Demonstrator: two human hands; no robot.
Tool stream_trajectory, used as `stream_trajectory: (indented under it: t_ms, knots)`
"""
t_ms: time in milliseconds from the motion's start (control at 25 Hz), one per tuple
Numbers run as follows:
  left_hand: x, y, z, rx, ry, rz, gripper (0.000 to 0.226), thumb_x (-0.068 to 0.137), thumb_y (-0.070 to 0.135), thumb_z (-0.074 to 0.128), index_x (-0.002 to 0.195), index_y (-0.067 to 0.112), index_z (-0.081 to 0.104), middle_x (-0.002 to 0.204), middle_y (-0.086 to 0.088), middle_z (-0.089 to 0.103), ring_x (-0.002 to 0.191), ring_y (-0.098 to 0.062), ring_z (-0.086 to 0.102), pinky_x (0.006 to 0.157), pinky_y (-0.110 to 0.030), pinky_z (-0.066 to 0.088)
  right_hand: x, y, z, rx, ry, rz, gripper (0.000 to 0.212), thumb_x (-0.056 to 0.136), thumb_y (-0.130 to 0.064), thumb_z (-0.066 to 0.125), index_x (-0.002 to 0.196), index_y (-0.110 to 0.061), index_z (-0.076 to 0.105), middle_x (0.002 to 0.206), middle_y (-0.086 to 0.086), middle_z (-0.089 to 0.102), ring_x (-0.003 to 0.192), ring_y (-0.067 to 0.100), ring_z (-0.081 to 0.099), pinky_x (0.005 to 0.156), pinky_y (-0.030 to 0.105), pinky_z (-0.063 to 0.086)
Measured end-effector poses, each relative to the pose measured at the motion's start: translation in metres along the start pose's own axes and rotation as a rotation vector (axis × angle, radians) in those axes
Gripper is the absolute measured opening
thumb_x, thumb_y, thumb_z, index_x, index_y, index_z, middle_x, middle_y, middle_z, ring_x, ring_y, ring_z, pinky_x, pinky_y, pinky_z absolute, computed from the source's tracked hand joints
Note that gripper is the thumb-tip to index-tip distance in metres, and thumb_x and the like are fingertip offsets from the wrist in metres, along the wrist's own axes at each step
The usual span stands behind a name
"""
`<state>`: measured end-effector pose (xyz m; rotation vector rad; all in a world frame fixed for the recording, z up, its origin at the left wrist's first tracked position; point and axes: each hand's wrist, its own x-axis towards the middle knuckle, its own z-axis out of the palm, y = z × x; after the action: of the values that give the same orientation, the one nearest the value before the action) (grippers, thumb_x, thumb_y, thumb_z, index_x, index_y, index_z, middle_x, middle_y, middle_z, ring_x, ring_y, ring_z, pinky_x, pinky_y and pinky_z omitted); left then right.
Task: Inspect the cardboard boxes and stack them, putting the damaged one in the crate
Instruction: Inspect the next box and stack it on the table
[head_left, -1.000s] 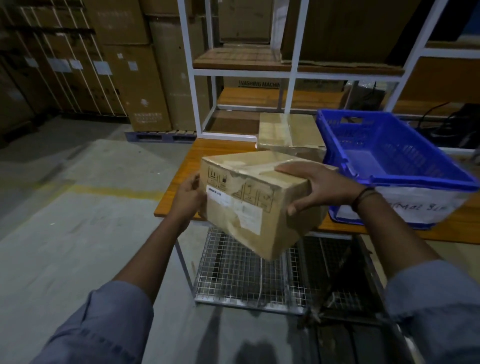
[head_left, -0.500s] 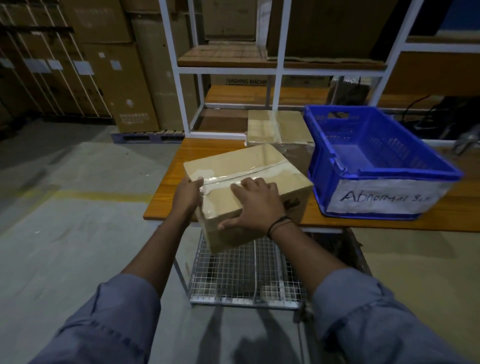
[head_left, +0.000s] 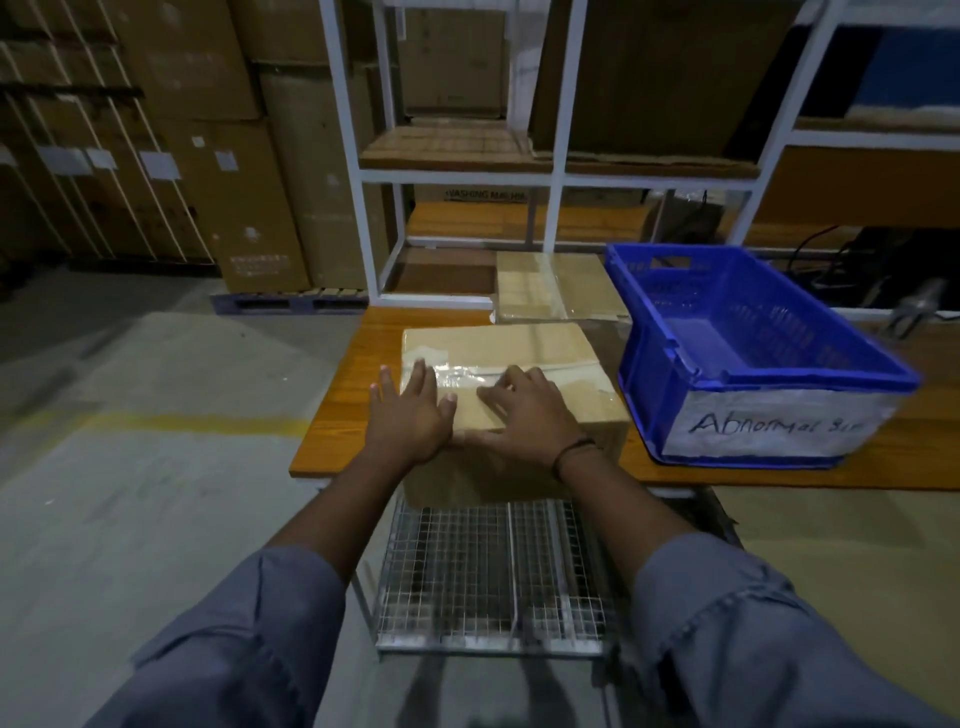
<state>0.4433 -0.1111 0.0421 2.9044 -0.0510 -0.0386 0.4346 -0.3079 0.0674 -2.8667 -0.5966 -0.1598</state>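
A taped cardboard box (head_left: 519, 345) sits on the wooden table (head_left: 343, 415) at its near edge, its top face level and a strip of clear tape (head_left: 566, 370) running across it from left to right. Both hands lie on that top face and neither one grasps it. The left hand (head_left: 410, 410) is spread wide over the near-left corner, fingers straight and fanned, with the outer fingers hanging past the box's left edge. The right hand (head_left: 530, 410) rests flat beside it, palm down, its fingers only slightly bent and reaching to the tape; a dark band (head_left: 574, 449) circles its wrist.

Just to the right of the box stands the blue crate (head_left: 805, 378) – nothing lies inside it, and a white label (head_left: 774, 423) on its front reads "Abnormal" plus a word too blurred to make out. A 2nd box (head_left: 550, 283), also taped, lies farther back on the table, behind the 1st and beside the crate's far-left corner; whether it touches the crate cannot be told.

Under the table hangs a wire-mesh shelf (head_left: 483, 571). Behind it rises a white metal rack (head_left: 558, 179), and large cartons (head_left: 234, 197) stand on a pallet (head_left: 291, 301) to the left – all in dim light
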Motion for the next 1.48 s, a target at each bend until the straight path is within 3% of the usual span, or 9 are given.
stream_trajectory:
  t_ms: [80, 160, 240, 360, 640, 840, 1120, 1320, 1480]
  knots:
    - [0.01, 0.003, -0.01, 0.125, -0.056, 0.027, 0.072, 0.107, 0.056, 0.011, 0.166, 0.015, 0.002, 0.173, -0.006, -0.008, 0.155, -0.042, -0.019, 0.124, -0.058, -0.01, 0.008, 0.013, -0.004, 0.166, -0.021, 0.045, 0.059, 0.096, -0.065, 0.053, 0.137, -0.024, 0.063, 0.133, 0.001, 0.053, 0.125, 0.022, 0.043, 0.105, 0.043, 0.041]
    - [0.022, 0.014, -0.021, 0.148, -0.116, 0.041, 0.073, 0.107, 0.057, 0.011, 0.165, 0.015, -0.002, 0.172, -0.01, -0.014, 0.154, -0.041, -0.023, 0.124, -0.058, -0.014, 0.022, 0.01, 0.0, 0.079, 0.018, 0.071, 0.05, 0.105, -0.051, 0.042, 0.143, -0.021, 0.056, 0.147, 0.005, 0.049, 0.136, 0.025, 0.04, 0.112, 0.045, 0.035]
    - [0.037, 0.025, -0.024, 0.156, -0.134, 0.043, 0.074, 0.107, 0.059, 0.012, 0.165, 0.016, -0.004, 0.171, -0.011, -0.017, 0.155, -0.039, -0.022, 0.123, -0.058, -0.015, 0.034, 0.002, 0.006, -0.046, 0.015, 0.099, 0.054, 0.109, -0.044, 0.03, 0.155, -0.019, 0.04, 0.164, 0.007, 0.034, 0.15, 0.026, 0.029, 0.123, 0.048, 0.023]
    - [0.056, 0.032, -0.028, 0.187, -0.124, 0.058, 0.072, 0.108, 0.056, 0.013, 0.165, 0.016, -0.004, 0.171, -0.011, -0.015, 0.157, -0.035, -0.017, 0.124, -0.057, -0.013, 0.051, 0.0, 0.005, -0.069, -0.097, 0.149, 0.059, 0.11, -0.041, 0.02, 0.163, -0.015, 0.024, 0.171, 0.007, 0.018, 0.157, 0.027, 0.016, 0.127, 0.05, 0.011]
    - [0.063, 0.029, -0.029, 0.209, -0.135, 0.133, 0.071, 0.108, 0.055, 0.012, 0.165, 0.015, -0.004, 0.172, -0.011, -0.014, 0.158, -0.033, -0.013, 0.126, -0.054, -0.007, 0.064, 0.021, -0.001, -0.089, -0.165, 0.065, 0.06, 0.11, -0.047, 0.023, 0.153, -0.008, 0.039, 0.162, 0.016, 0.035, 0.148, 0.031, 0.033, 0.12, 0.049, 0.027]
    - [0.055, 0.022, -0.025, 0.175, -0.071, 0.164, 0.074, 0.108, 0.057, 0.015, 0.165, 0.013, 0.003, 0.172, -0.011, -0.005, 0.159, -0.032, -0.006, 0.128, -0.051, -0.003, 0.051, 0.025, 0.008, -0.071, -0.144, 0.083, 0.075, 0.107, -0.058, 0.017, 0.164, -0.008, 0.015, 0.172, 0.013, 0.009, 0.159, 0.027, 0.009, 0.128, 0.047, 0.009]
    - [0.054, 0.017, -0.025, 0.17, -0.089, 0.159, 0.072, 0.108, 0.056, 0.016, 0.166, 0.014, 0.003, 0.173, -0.009, -0.004, 0.159, -0.03, -0.005, 0.127, -0.047, -0.002, 0.06, 0.03, 0.006, -0.029, -0.26, 0.041, 0.081, 0.105, -0.064, 0.018, 0.165, -0.009, 0.011, 0.173, 0.012, 0.004, 0.16, 0.024, 0.005, 0.129, 0.045, 0.006]
    - [0.057, 0.025, -0.023, 0.18, -0.077, 0.153, 0.073, 0.107, 0.058, 0.015, 0.166, 0.016, 0.002, 0.173, -0.008, -0.005, 0.159, -0.028, -0.007, 0.128, -0.045, -0.002, 0.049, 0.04, 0.004, -0.038, -0.201, 0.149, 0.092, 0.1, -0.074, 0.013, 0.165, -0.009, 0.008, 0.173, 0.01, 0.001, 0.16, 0.024, 0.002, 0.129, 0.046, 0.003]
    - [0.056, 0.021, -0.023, 0.178, -0.081, 0.132, 0.074, 0.107, 0.06, 0.015, 0.166, 0.017, 0.002, 0.173, -0.007, -0.005, 0.159, -0.027, -0.007, 0.128, -0.045, -0.002, 0.052, 0.045, -0.001, -0.008, -0.254, 0.08, 0.09, 0.101, -0.072, 0.017, 0.165, -0.009, 0.007, 0.173, 0.012, -0.001, 0.16, 0.025, 0.001, 0.129, 0.044, 0.003]
